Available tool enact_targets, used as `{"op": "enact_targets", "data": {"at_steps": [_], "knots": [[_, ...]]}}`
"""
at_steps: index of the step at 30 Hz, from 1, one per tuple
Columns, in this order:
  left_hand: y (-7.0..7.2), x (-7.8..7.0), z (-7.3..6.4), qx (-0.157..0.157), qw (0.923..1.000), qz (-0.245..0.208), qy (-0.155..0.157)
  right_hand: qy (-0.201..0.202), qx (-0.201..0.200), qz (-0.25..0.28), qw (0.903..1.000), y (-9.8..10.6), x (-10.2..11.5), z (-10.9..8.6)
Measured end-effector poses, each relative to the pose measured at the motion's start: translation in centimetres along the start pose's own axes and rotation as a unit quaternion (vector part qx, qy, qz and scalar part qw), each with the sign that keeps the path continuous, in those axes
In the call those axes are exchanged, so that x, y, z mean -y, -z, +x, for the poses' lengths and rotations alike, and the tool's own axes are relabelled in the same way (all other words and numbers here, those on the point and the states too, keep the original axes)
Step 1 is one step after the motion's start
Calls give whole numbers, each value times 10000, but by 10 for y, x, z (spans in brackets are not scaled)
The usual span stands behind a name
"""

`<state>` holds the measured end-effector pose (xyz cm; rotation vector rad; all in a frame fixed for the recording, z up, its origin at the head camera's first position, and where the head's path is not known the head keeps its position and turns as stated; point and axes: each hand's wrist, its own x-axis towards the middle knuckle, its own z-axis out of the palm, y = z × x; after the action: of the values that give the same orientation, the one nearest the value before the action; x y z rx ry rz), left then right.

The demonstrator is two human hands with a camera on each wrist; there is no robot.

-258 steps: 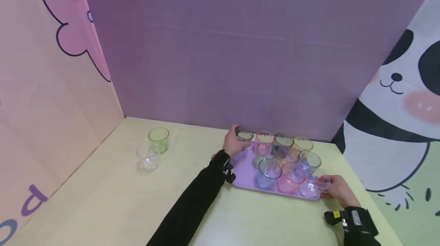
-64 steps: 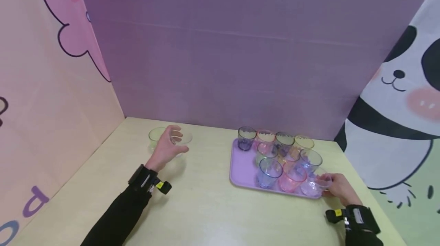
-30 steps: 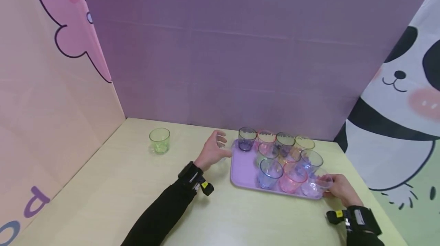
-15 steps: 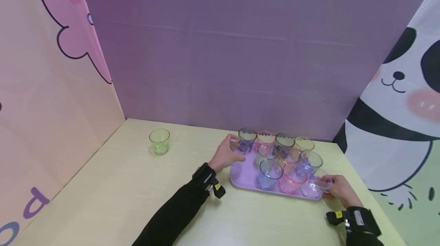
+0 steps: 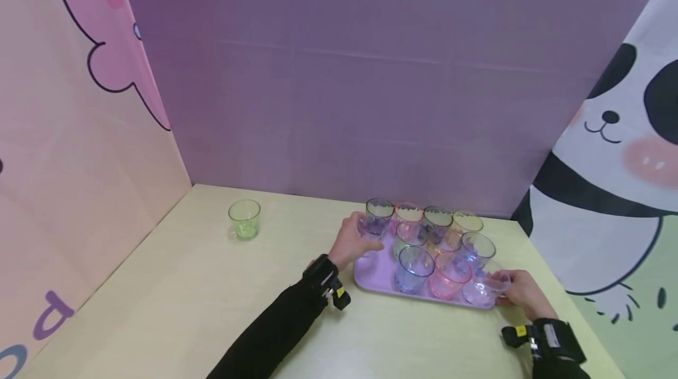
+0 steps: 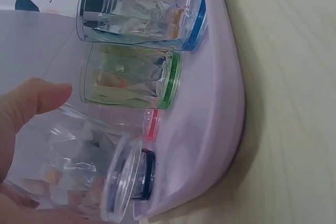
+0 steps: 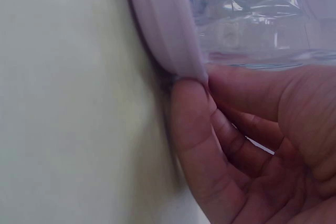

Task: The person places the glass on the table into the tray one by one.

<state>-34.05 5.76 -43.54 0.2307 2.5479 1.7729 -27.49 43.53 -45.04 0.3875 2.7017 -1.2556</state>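
My left hand (image 5: 352,241) curls round a clear drinking glass (image 6: 79,163) and holds it over the left part of a lilac tray (image 5: 373,273). In the left wrist view the glass's thick base overlaps a dark-based glass (image 6: 148,174) behind it. At the tray's front right corner, my right hand (image 5: 524,293) pinches the rim between thumb and fingers; the right wrist view shows the pinched rim (image 7: 167,24) close up. Right beside those fingers stands another clear glass (image 5: 483,289) on the tray.
Several tinted glasses crowd the tray, among them a blue one (image 5: 415,270), a pink one (image 5: 450,278) and a yellow one (image 5: 468,221). A lone green glass (image 5: 245,220) stands on the table at left. A purple backdrop (image 5: 339,85) rises behind the table.
My left hand set down a grey glass at the tray's back left, took the clear glass from beside the green one, and carried it right to the tray. The right hand stays at the corner.
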Motion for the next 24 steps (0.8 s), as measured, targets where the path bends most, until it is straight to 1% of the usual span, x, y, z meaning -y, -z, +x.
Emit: {"op": "enact_targets", "data": {"at_steps": [3,7,9,12,15,17,21,24], "knots": [[-2,0,1,22,9999,60,-86,20,14,-1,10000,0,0,0],[-6,0,2,92,9999,5,-125,49,14,27,10000,0,-1,0],[-8,0,2,67,9999,32,-138,103,16,28,9999,0,-1,0],[-11,1,4,17,9996,141,-242,137,-8,-22,9999,-1,-1,0],[-12,2,6,-62,9990,266,-359,130,-42,-74,9999,-1,-1,0],[-14,3,7,-111,9987,329,-374,107,-52,-64,9999,-1,0,0],[-17,7,9,-195,9986,236,-423,110,-38,16,9999,0,0,0],[-20,8,10,-202,9992,115,-314,104,-22,39,9999,-1,0,-1]]}}
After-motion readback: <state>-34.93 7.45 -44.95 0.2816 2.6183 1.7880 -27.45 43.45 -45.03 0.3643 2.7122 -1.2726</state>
